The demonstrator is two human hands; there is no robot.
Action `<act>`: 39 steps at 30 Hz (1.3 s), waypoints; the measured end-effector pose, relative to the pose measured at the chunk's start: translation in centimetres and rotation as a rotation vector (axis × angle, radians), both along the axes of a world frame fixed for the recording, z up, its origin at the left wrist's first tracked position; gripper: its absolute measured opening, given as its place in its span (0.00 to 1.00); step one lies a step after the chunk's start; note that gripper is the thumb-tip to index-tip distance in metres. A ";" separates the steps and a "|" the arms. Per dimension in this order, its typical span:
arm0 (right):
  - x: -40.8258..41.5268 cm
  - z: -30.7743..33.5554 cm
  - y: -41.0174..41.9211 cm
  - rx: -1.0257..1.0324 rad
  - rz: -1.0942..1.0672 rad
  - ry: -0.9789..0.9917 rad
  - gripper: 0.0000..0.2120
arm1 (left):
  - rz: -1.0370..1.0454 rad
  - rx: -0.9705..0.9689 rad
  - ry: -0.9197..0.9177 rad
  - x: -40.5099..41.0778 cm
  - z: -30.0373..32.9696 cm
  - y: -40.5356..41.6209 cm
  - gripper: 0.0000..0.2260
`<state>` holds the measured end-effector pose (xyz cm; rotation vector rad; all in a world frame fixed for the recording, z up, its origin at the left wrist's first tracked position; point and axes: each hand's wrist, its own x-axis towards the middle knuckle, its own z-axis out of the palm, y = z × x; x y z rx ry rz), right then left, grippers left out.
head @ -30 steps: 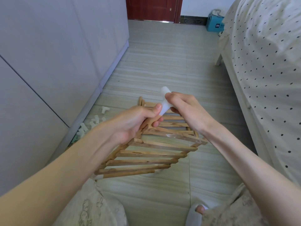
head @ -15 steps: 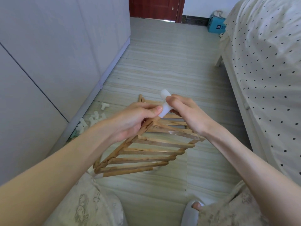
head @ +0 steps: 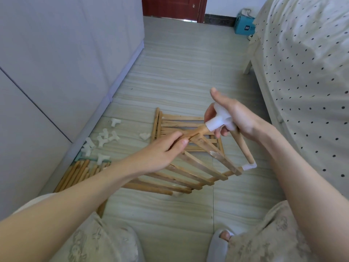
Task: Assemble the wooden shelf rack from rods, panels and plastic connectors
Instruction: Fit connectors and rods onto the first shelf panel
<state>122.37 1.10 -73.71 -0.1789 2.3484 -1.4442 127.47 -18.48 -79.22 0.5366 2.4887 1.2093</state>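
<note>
1. The step in hand looks like seating a white plastic connector [head: 219, 121] on a corner of the slatted wooden panel [head: 190, 172], which is held tilted in the air above the floor. One socket of the connector already takes the round end of the panel's rail.
2. The right hand [head: 234, 118] has its fingers curled round the connector, thumb raised free; a wooden rod [head: 243, 148] runs down from that connector to a second white connector [head: 250, 166] at the panel's far corner.
3. The left hand [head: 162, 150] pinches the rail just beside the connector, steadying it.
4. Next, I judge, a firm straight push (the fit looks tight, a twist may help).
5. Under the held panel lies a second slatted panel [head: 181, 120] flat on the tiled floor [head: 170, 63].
6. Left of that panel: loose connectors [head: 103, 138], matt and T-shaped, and bare rods [head: 75, 174] along the grey cabinet [head: 56, 53].
</note>
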 end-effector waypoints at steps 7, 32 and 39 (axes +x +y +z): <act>-0.1 -1.2 -1.6 -0.097 -0.208 0.049 0.19 | 0.123 0.081 0.017 -0.6 -0.5 0.3 0.10; 1.5 -3.2 -0.1 0.034 -0.286 0.042 0.18 | 0.092 -0.134 0.369 -1.8 -0.2 0.0 0.07; 3.9 -10.3 -0.7 0.259 -0.482 -0.054 0.20 | -0.191 -0.339 0.130 -0.6 -4.7 0.6 0.09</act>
